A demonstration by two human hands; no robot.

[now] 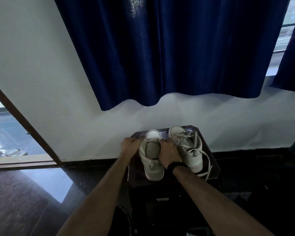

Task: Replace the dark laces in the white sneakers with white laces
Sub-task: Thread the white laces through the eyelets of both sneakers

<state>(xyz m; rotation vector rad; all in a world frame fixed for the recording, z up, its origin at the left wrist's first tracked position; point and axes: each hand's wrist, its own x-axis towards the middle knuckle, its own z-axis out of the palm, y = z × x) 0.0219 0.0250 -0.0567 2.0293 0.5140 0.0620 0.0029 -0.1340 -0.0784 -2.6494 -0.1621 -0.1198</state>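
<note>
Sneakers sit side by side on a small dark table (211, 160) against the white wall, heels toward you. The left sneaker (153, 167) has no lacing across its tongue; a single white lace (152, 132) arcs over its toe end, from one of your hands to the other. Your left hand (130, 147) is curled at that shoe's left flank, fingers closed around the lace end near the upper edge. Your right hand (169, 152), a dark band on its wrist, lies between the two shoes, fingers bent over the left sneaker's right edge and pinching the other lace end. The right sneaker (187, 149) is already laced in white, its loose ends (206, 159) trailing toward the table's near right edge. A dark blue curtain (160, 48) hangs above.
</note>
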